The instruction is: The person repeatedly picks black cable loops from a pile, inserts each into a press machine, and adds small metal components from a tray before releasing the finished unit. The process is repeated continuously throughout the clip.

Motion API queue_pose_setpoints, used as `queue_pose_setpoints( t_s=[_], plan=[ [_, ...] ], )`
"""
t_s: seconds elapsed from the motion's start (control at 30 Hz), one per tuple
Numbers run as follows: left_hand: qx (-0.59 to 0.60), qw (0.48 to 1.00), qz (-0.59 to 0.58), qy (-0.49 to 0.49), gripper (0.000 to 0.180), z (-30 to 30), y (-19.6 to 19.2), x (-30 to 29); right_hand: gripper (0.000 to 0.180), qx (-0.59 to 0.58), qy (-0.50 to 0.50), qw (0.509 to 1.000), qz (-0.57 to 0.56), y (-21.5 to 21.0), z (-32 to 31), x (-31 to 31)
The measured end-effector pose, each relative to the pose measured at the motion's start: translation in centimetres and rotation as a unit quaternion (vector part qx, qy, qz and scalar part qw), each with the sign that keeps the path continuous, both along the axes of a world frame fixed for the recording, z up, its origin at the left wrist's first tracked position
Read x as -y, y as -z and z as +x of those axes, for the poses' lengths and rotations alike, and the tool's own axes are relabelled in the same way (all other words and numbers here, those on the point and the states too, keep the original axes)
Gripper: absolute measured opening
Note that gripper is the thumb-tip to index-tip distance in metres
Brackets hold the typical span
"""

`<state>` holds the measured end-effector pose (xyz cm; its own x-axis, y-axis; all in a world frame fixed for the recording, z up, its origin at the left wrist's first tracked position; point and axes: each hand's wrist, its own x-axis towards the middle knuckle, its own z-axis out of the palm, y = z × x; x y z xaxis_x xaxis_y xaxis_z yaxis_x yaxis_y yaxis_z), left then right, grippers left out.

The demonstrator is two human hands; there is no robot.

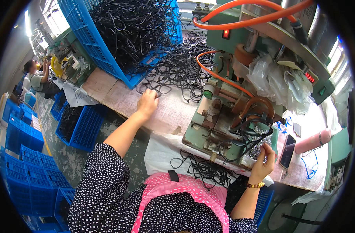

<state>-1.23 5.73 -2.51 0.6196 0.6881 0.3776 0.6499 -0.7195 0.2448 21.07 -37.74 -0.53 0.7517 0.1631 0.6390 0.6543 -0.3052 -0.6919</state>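
Note:
My left hand [148, 104] is on the worktable with its fingers curled at the near edge of a tangle of black cords [181, 72], closed on the end of one cord. Over at the right, my right hand [264, 162] has thumb and fingers pinched together beside a tray of small shiny metal pieces [257, 149]. Whatever sits between those fingertips is too small to make out. Black cord loops [250, 134] hang over the tray from the green press machine [201, 126]. More black cords [202, 169] lie on white cloth across my lap.
A blue crate [121, 73] heaped with black cords stands at the back left. Orange hoses [255, 15] arch over the press. At the right lie a phone [288, 151] and a pink bottle [313, 141]. Blue crates [82, 126] stand on the floor; another person [39, 79] works far left.

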Motion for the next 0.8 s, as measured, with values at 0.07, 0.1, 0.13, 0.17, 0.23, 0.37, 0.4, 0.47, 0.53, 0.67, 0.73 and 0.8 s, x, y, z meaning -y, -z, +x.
queue_pose_setpoints(
  t_s=[0.07,0.1,0.13,0.17,0.23,0.37,0.4,0.47,0.53,0.67,0.73,0.8],
  plan=[
    [0.133,0.988,-0.068,0.045,0.017,0.1,-0.7,1.2,0.012,-0.035,-0.019,0.999,0.021,0.2,0.0,0.2],
    [0.202,0.971,-0.103,0.071,0.016,0.2,-1.1,1.9,0.012,-0.052,-0.031,0.998,0.036,0.3,0.0,0.2],
    [0.272,0.946,-0.16,0.078,0.015,0.0,-1.5,2.6,0.012,-0.059,-0.035,0.997,0.039,0.4,0.0,0.3],
    [0.304,0.918,-0.25,0.053,0.014,-0.3,-1.8,3.1,0.012,-0.066,-0.041,0.996,0.047,0.5,0.0,0.3],
    [0.402,0.824,-0.396,0.057,0.015,-1.1,-1.8,4.1,0.012,-0.079,-0.053,0.994,0.061,0.5,0.0,0.2],
    [0.095,0.904,-0.417,-0.026,0.016,-2.9,-1.7,4.8,0.011,-0.097,-0.068,0.99,0.075,0.2,-0.2,0.3],
    [0.084,0.881,-0.465,0.001,0.018,-3.3,-1.9,5.2,0.01,-0.095,-0.074,0.99,0.079,0.0,-0.2,0.3],
    [0.184,0.851,-0.492,0.021,0.019,-3.0,-2.8,6.1,0.009,-0.043,-0.054,0.997,0.029,-0.4,-0.1,0.5],
    [0.296,0.813,-0.499,0.05,0.021,-2.4,-4.4,7.6,0.01,-0.005,-0.032,0.999,0.003,-0.6,0.0,0.7],
    [0.4,0.795,-0.429,0.155,0.024,-0.4,-8.4,11.3,0.008,-0.026,-0.024,0.999,0.041,-0.7,0.4,0.9],
    [0.357,0.836,-0.375,0.182,0.025,-0.2,-10.5,13.1,0.009,-0.081,-0.047,0.991,0.099,-0.6,0.3,0.9],
    [0.345,0.825,-0.393,0.212,0.025,-0.3,-12.0,14.8,0.009,-0.111,-0.067,0.984,0.121,-0.8,0.1,1.0]
  ],
)
